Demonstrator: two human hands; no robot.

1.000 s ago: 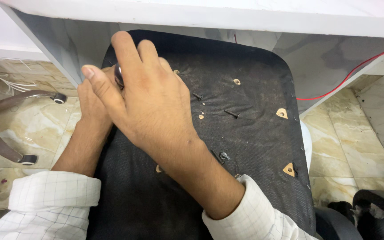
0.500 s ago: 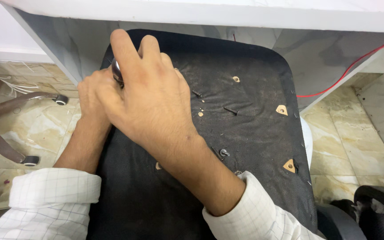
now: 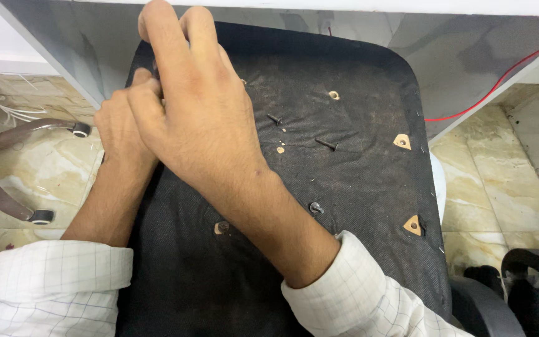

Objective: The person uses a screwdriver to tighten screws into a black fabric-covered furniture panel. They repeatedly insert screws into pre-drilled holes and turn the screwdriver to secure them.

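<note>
Sleeves of white checked cloth sit nearest, one at lower left (image 3: 57, 284) and one at lower right (image 3: 357, 293), both forearms reaching away over the upturned underside of a chair seat (image 3: 344, 237), a black fabric-covered panel. On it, two screw heads sit seated in the panel on the near side: one (image 3: 221, 227) just left of the right forearm, one (image 3: 315, 208) just right of it. Two triangular tan holes (image 3: 412, 224) show at the right edge, one near and one (image 3: 402, 141) farther. Farther in, two loose black screws lie flat on the fabric: one (image 3: 327, 144) with its long axis running left to right, one (image 3: 274, 118) slanted; small tan chips (image 3: 280, 150) lie between them, and a round tan hole (image 3: 334, 95) beyond.

At the far left corner of the panel the right hand (image 3: 201, 118) lies over the left hand (image 3: 123, 125), crossing from the right. Its fingers are curled narrow and pressed together around something at the panel's far left edge; what they hold is hidden, so I cannot tell what it is. The left hand's fingers are tucked under the right's, also closed, grip unclear. The loose screws lie to the right of both hands, nearer the right hand.

Beyond the panel stand a grey desk wall (image 3: 63, 43), a red cable (image 3: 500, 81) at far right, and castor legs (image 3: 38, 215) on the marble floor to the left.
</note>
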